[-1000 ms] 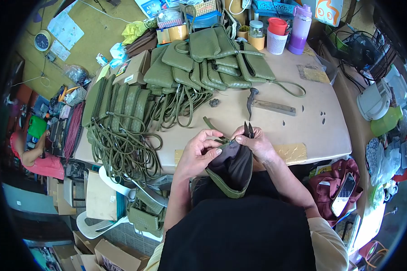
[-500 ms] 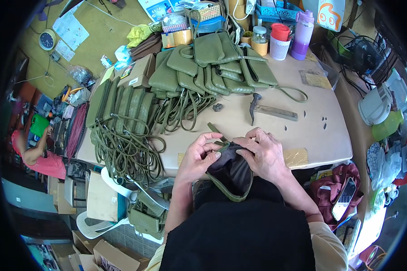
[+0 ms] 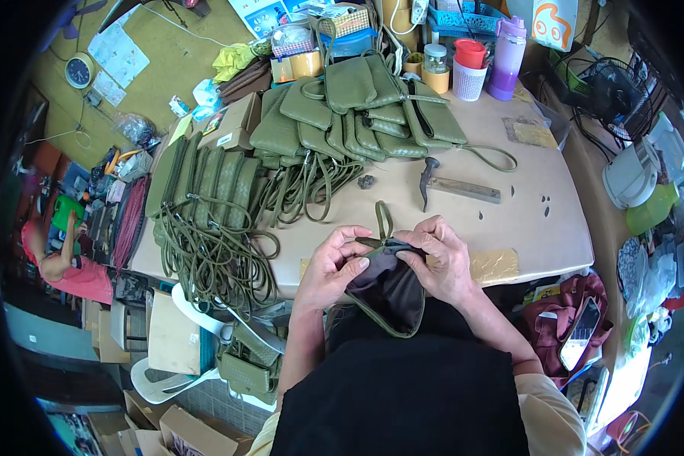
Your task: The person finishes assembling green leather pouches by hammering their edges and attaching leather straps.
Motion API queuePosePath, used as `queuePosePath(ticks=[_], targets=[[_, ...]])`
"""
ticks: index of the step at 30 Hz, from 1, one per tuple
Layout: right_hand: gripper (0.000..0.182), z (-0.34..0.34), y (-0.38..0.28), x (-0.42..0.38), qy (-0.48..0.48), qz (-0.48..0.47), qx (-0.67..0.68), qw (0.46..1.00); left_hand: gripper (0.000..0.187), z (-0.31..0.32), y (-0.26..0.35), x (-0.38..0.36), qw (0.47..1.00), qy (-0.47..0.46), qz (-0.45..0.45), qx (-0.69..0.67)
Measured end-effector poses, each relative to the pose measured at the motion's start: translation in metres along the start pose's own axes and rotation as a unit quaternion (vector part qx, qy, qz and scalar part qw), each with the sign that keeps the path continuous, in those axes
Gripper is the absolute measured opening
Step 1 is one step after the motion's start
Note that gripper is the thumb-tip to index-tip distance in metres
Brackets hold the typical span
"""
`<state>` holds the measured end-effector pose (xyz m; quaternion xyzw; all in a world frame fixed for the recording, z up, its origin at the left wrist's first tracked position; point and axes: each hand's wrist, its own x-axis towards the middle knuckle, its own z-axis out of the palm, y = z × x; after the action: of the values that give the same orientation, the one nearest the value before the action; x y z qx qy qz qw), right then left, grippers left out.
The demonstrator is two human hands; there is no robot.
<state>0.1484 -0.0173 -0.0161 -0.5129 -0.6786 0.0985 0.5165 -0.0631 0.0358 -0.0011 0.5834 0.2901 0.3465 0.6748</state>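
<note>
An olive-green pouch (image 3: 387,292) with a dark lining hangs with its mouth spread, in front of my body at the table's near edge. My left hand (image 3: 333,266) grips the left side of its rim, thumb over the edge. On the other side my right hand (image 3: 439,260) pinches the rim near its top corner. A narrow green strap loop (image 3: 384,220) stands up from the pouch between both hands. What lies under the fingertips is partly hidden. Beyond my hands rest a hammer (image 3: 456,188) and a small dark lump (image 3: 366,182).
Green pouches (image 3: 349,114) are heaped at the back of the tan table (image 3: 539,220); more with long straps (image 3: 213,251) stand at left. A purple bottle (image 3: 507,61) and a red-lidded cup (image 3: 470,72) stand behind. Another person (image 3: 68,266) is at far left.
The strap loop has risen and opened out above the pouch. My right hand has shifted slightly along the rim; my left stays nearly in place. The hammer has not moved.
</note>
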Motion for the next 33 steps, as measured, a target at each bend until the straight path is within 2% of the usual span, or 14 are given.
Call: queuePosePath(ticks=[7,14,21,31,33], targets=[[0.036,-0.003,-0.004,0.002,-0.018,-0.019,-0.035,0.999,0.042,0.002,0.001,0.0,1.0,-0.001,0.004,-0.008],[0.038,0.002,-0.002,0.001,0.024,-0.065,-0.043,0.997,0.038,0.003,0.002,-0.001,1.0,-0.004,0.01,0.008],[0.041,0.004,0.008,0.0,0.054,-0.133,-0.045,0.989,0.038,0.001,-0.002,0.002,0.999,-0.021,0.003,-0.043],[0.037,0.002,0.004,0.003,0.019,-0.099,-0.047,0.994,0.037,0.001,-0.004,0.002,0.999,-0.014,-0.004,-0.044],[0.033,0.004,-0.001,0.003,0.035,-0.003,0.075,0.997,0.037,0.003,-0.006,0.002,0.999,-0.004,0.003,-0.036]])
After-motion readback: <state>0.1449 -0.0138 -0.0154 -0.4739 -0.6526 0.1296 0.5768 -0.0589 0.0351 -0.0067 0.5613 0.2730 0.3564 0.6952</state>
